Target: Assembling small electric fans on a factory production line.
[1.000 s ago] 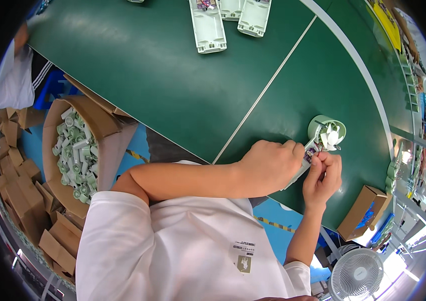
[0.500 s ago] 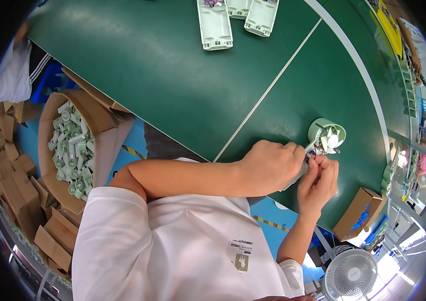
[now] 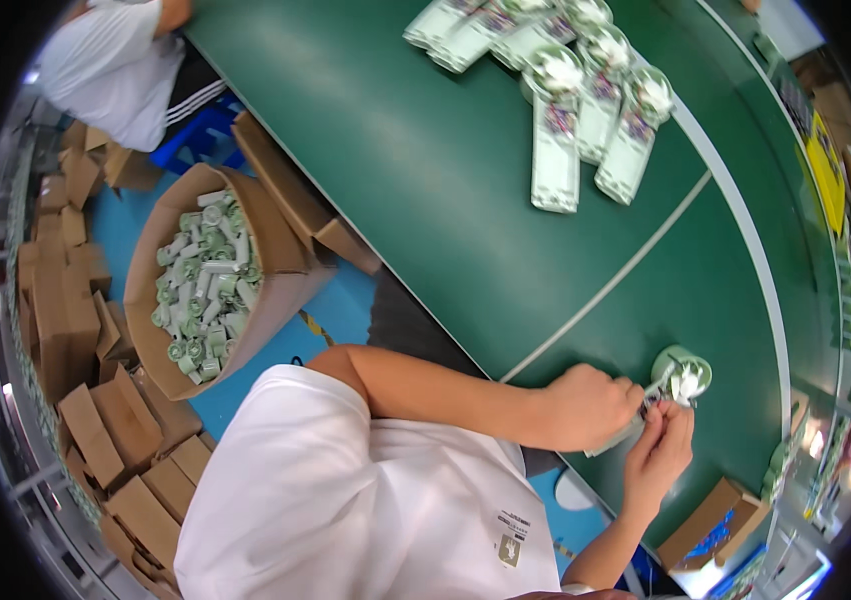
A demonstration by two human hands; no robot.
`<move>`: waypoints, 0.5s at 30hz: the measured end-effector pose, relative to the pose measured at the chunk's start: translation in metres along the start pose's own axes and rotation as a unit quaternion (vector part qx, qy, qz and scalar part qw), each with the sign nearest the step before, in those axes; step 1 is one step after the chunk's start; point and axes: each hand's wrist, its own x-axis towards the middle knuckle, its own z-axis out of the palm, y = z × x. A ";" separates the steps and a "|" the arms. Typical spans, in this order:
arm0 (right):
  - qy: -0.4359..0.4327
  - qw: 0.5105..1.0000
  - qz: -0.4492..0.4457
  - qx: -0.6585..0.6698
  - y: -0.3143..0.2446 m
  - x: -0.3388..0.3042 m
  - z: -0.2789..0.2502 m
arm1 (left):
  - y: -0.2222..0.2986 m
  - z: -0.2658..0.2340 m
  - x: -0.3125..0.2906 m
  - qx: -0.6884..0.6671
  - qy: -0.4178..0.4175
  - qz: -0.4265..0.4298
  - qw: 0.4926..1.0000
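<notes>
On the bench (image 3: 425,200), near its edge — seems a light, stiff fan unit (image 3: 682,356), best taken by its casing (image 3: 626,436); gripped in curled left hand (image 3: 590,408), pinched by right hand (image 3: 660,445) on a part too small to tell — beside fragile-looking blades (image 3: 685,383).

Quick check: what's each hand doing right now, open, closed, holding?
Left hand: closed, holding the pale-green plastic fan housing.
Right hand: closed, fingertips pinched beside the white fan blades; anything between them is too small to tell.

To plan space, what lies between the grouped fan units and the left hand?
Head view: between fan units and left hand, green tabletop with a pale line.
</notes>
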 end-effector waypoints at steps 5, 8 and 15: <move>0.046 0.999 -0.016 0.016 0.006 -0.004 0.011 | 0.000 -0.001 -0.001 -0.002 0.006 0.002 1.000; 0.071 0.997 -0.007 0.033 0.012 -0.009 0.017 | -0.002 0.002 0.000 -0.007 -0.002 0.013 1.000; 0.069 0.993 -0.094 0.024 0.021 -0.005 0.016 | -0.002 0.003 0.002 -0.049 -0.003 -0.006 0.999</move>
